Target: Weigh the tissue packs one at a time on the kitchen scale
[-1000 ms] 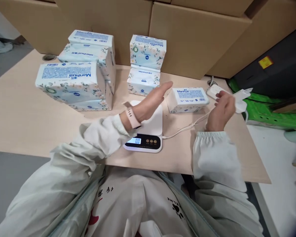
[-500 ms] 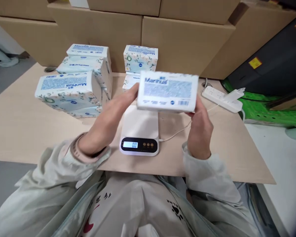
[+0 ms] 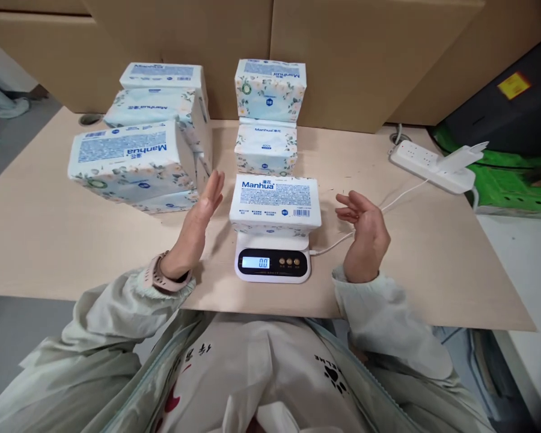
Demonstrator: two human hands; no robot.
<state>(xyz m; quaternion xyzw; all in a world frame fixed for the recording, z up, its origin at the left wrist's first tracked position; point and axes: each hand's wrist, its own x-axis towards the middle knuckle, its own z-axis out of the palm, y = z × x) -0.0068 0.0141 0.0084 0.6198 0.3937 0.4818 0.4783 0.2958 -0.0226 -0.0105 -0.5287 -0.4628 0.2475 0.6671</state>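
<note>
The white-and-blue rectangular tissue pack (image 3: 275, 202) lies flat on the white digital scale (image 3: 273, 263), long axis left-right; the left hand (image 3: 197, 225) and right hand (image 3: 364, 234) flank it, open, empty, the left slightly nearer.

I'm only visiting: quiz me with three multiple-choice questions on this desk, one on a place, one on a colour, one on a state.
1. Where is the white-and-blue Manhua tissue pack?
A. on the white digital scale
B. on the floor
C. in the right hand

2. What colour is the power strip?
A. black
B. white
C. red

3. How are the left hand and right hand?
A. clenched on the pack
B. open, apart from the pack
C. out of sight

Answers: 1 A, it lies on the platform; 2 B, its casing is white; 3 B, gaps show on both sides.
</note>
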